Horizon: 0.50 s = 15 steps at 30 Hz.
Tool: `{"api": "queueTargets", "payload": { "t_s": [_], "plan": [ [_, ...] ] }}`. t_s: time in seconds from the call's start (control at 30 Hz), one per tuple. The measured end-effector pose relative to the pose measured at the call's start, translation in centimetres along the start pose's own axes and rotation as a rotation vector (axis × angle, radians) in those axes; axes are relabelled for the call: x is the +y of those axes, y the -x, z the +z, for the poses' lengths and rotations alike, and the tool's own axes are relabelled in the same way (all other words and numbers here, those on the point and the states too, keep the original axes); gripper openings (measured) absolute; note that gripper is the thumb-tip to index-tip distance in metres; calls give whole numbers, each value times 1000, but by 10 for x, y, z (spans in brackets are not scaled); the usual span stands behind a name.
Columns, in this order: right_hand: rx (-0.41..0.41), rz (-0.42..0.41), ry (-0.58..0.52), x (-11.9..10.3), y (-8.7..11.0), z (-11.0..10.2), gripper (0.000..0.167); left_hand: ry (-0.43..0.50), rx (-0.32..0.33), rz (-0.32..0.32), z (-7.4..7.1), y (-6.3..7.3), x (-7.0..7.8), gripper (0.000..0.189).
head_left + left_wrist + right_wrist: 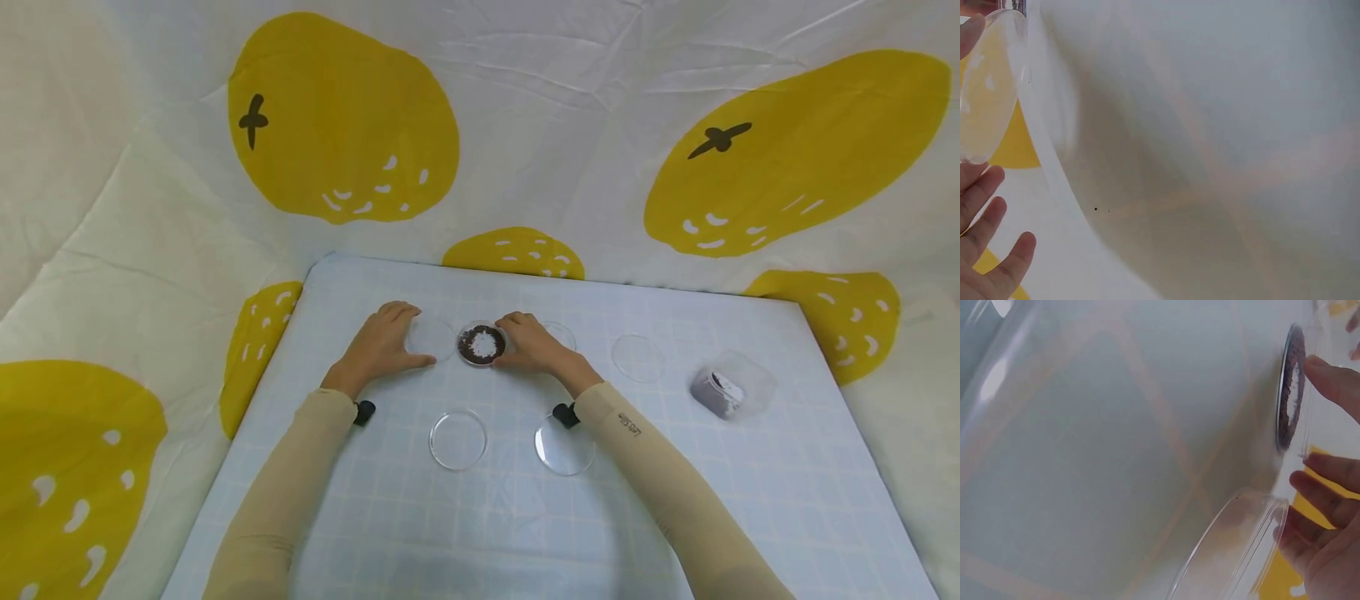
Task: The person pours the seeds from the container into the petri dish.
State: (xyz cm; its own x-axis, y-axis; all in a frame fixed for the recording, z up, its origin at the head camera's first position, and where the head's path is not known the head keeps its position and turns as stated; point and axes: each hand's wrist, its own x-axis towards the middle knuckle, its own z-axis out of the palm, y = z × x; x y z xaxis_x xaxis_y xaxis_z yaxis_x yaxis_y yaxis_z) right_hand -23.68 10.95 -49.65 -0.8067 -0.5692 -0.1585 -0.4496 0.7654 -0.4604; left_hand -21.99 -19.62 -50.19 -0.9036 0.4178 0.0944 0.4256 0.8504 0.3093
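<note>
Head view: there's a table under a pale blue checked cloth, near edge cut off. The left hand has thumb and fingers spread wide around the rim of a thin clear dish, which nearly vanishes against the cloth; in the left wrist view most of that hand is cropped, thumb included. The right hand is pinching the filled dish, thumb and fingertip at its right rim, other fingers bent behind.

Next size down is a clear box off to the right, grey-purple stuff in one end with some white on it. It's blurry, so I can't tell what that is.

Then more see-through rounds, could be dishes or lids: the front right dish, rim partly covered by a black wrist piece, the front left dish, a faint back right dish, and a half-hidden dish behind the right hand.

The filled dish sits right between the hands, just beside the left one's dish: dark brown crumbs in a ring, white patch in the middle. Can't make out whether a lid covers it.
</note>
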Motion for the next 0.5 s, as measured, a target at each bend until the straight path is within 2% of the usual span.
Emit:
{"api": "queueTargets", "payload": {
  "t_s": [0.13, 0.27, 0.43, 0.5],
  "plan": [
    [4, 0, 6, 1, 0, 0, 73, -30, 46, 56, -3, -2, 2, 94],
    [2, 0, 14, 2, -1, 1, 73, -30, 70, 81, -5, -4, 5, 93],
    [-1, 4, 8, 2, -1, 0, 73, 15, 32, 61, -7, -6, 8, 96],
    [-2, 4, 6, 2, 0, 0, 73, 61, 7, 41, -7, -8, 8, 98]
  ]
}}
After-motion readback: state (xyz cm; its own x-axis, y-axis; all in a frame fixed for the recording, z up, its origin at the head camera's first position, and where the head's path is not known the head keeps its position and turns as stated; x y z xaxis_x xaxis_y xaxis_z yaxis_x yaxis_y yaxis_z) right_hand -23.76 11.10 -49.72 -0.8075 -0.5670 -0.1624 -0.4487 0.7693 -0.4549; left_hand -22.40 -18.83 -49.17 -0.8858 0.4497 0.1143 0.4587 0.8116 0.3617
